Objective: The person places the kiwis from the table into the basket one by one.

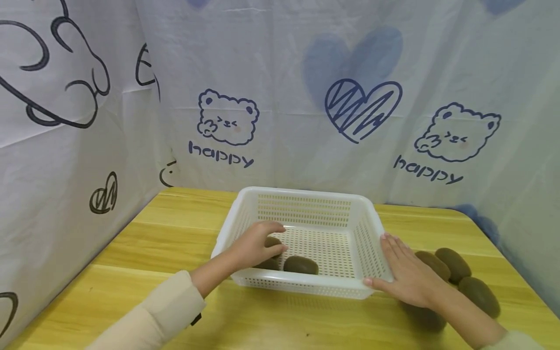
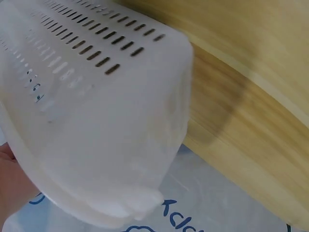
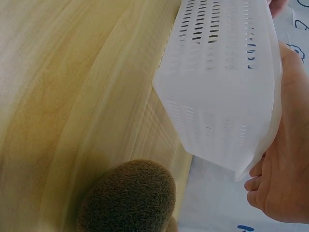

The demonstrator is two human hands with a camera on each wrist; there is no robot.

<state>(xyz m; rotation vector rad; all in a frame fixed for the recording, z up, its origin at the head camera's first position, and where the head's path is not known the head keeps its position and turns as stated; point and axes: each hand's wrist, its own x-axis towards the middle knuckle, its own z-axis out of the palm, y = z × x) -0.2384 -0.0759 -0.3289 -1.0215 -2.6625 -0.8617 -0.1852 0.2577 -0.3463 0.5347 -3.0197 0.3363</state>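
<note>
A white perforated basket [image 1: 306, 194] stands on the wooden table. My left hand [image 1: 280, 238] reaches into its near left corner and curls round a brown kiwi [image 1: 272, 242]. Another kiwi [image 1: 301, 265] lies on the basket floor beside it. My right hand [image 1: 393, 262] lies flat with straight fingers against the outside of the basket's right wall. In the right wrist view the palm [image 3: 285, 159] presses the basket [image 3: 222, 87], and a kiwi [image 3: 130, 198] lies close by on the table. The left wrist view shows only the blurred basket wall [image 2: 96, 121].
Several loose kiwis [image 1: 452, 262] lie on the table [image 1: 166, 233] to the right of the basket, partly behind my right wrist. A white cloth printed with bears and hearts [image 1: 363, 109] closes off the back and both sides.
</note>
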